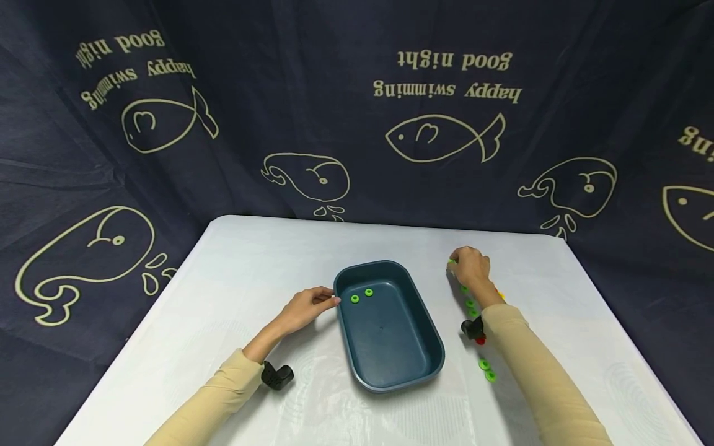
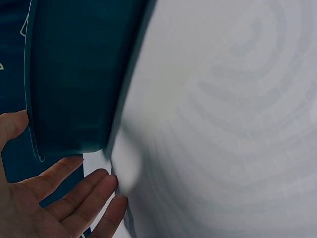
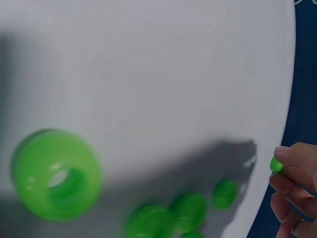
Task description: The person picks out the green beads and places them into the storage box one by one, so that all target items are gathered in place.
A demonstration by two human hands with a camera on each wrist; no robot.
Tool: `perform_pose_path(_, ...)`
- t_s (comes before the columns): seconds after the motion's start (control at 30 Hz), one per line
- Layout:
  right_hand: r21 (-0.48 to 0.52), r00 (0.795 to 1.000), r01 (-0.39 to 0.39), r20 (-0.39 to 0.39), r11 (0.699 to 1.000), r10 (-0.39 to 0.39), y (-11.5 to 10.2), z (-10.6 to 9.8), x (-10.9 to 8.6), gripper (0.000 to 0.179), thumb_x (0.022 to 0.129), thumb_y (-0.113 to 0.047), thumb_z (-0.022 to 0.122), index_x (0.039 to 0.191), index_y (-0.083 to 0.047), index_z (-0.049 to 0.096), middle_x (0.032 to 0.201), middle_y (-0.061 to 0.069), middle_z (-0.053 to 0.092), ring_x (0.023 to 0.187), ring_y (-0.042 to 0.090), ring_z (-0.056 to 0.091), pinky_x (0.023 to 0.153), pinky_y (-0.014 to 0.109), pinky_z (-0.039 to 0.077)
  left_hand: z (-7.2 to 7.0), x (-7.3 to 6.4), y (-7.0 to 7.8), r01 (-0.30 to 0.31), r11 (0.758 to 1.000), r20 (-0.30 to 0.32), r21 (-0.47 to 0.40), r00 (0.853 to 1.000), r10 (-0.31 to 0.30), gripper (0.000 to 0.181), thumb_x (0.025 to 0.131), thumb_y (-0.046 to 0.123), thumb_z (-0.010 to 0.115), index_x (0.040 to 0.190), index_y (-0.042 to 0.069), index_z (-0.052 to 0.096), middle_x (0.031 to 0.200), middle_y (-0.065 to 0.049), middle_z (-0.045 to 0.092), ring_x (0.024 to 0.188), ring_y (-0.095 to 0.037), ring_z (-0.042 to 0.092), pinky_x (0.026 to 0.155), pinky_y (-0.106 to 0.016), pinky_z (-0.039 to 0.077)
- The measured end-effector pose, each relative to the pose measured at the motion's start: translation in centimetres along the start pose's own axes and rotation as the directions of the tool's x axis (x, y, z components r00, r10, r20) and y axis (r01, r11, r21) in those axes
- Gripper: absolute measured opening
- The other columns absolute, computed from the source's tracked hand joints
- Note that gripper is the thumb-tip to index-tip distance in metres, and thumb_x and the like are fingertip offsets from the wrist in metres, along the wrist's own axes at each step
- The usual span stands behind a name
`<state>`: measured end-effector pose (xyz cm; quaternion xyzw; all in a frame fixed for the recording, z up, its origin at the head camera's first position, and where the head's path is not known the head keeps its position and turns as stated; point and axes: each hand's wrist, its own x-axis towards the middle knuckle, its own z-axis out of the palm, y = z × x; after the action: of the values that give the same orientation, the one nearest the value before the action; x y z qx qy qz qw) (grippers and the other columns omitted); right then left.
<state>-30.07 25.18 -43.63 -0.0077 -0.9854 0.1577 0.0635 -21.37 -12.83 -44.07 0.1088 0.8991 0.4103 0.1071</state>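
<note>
A dark blue plastic tub (image 1: 382, 337) stands on the white table with two small green rings (image 1: 355, 298) inside, near its far left corner. My left hand (image 1: 305, 308) is at the tub's left rim. In the left wrist view its thumb (image 2: 17, 123) lies against the rim, while the index fingertip meets the outer wall and the other fingers spread apart. To the right of the tub, my right hand (image 1: 471, 267) pinches a green ring (image 3: 276, 165) between thumb and fingertips. Other green rings (image 3: 58, 174) lie on the table under that hand and wrist.
Two more green rings (image 1: 487, 370) lie nearer the front, beside the right forearm. Red (image 1: 481, 340) and yellow (image 1: 501, 295) pieces show partly from behind the right arm. A dark curtain (image 1: 357, 124) with fish and whale drawings hangs behind the table.
</note>
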Motion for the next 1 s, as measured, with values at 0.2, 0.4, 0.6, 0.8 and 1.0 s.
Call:
perform_pose_path(0.2, 0.028, 0.999, 0.035, -0.035, 0.999, -0.034, -1.0, -1.3, 0.3, 0.023, 0.086, -0.017, 0.067, 0.104, -0.002, 0.07, 0.101, 0.017, 0.07, 0.092, 0.035, 0.064, 0.08, 0.052, 0.043, 0.1, 0.1, -0.1, 0.001, 1.0, -0.002, 0.002, 1.0, -0.001, 0.045, 0.09, 0.046, 0.057, 0.123, 0.015, 0.061, 0.112, -0.003, 0.069, 0.106, -0.019, 0.064, 0.093, -0.044, 0.047)
perform_pose_path(0.4, 0.07, 0.989, 0.11, -0.103, 0.992, -0.102, -2.8, -2.7, 0.4, 0.023, 0.084, -0.017, 0.069, 0.102, -0.003, 0.071, 0.098, 0.016, 0.071, 0.086, 0.034, 0.066, 0.074, 0.05, 0.048, 0.0, 0.1, -0.1, 0.002, 1.0, 0.0, 0.005, 1.0, -0.002, 0.046, 0.09, 0.046, 0.056, 0.124, 0.015, 0.061, 0.113, -0.003, 0.069, 0.106, -0.02, 0.064, 0.093, -0.044, 0.047)
perform_pose_path(0.6, 0.094, 0.977, 0.178, -0.135, 0.98, -0.165, -5.4, -3.6, 0.3, 0.023, 0.084, -0.018, 0.07, 0.102, -0.005, 0.072, 0.098, 0.015, 0.072, 0.081, 0.03, 0.067, 0.064, 0.044, 0.051, 0.0, 0.1, -0.2, 0.0, 1.0, 0.001, 0.002, 1.0, 0.0, 0.047, 0.09, 0.047, 0.056, 0.124, 0.015, 0.06, 0.114, -0.004, 0.068, 0.107, -0.02, 0.063, 0.093, -0.044, 0.047)
perform_pose_path(0.8, 0.139, 0.96, 0.255, -0.152, 0.957, -0.234, -8.1, -3.6, -0.4, 0.022, 0.082, -0.016, 0.072, 0.102, -0.005, 0.071, 0.096, 0.014, 0.072, 0.079, 0.029, 0.068, 0.062, 0.041, 0.052, 0.0, 0.0, -0.1, 0.002, 1.0, 0.0, -0.005, 1.0, -0.002, 0.046, 0.09, 0.047, 0.057, 0.124, 0.015, 0.061, 0.113, -0.003, 0.068, 0.107, -0.02, 0.063, 0.093, -0.045, 0.047)
perform_pose_path(1.0, 0.188, 0.936, 0.339, -0.161, 0.922, -0.312, -10.8, -3.3, -1.4, 0.02, 0.08, -0.014, 0.074, 0.099, -0.006, 0.072, 0.093, 0.012, 0.073, 0.075, 0.026, 0.067, 0.064, 0.039, 0.052, 0.0, 0.0, -0.1, -0.001, 1.0, -0.007, 0.001, 1.0, 0.001, 0.046, 0.09, 0.047, 0.057, 0.123, 0.015, 0.061, 0.112, -0.003, 0.069, 0.107, -0.02, 0.064, 0.093, -0.045, 0.047)
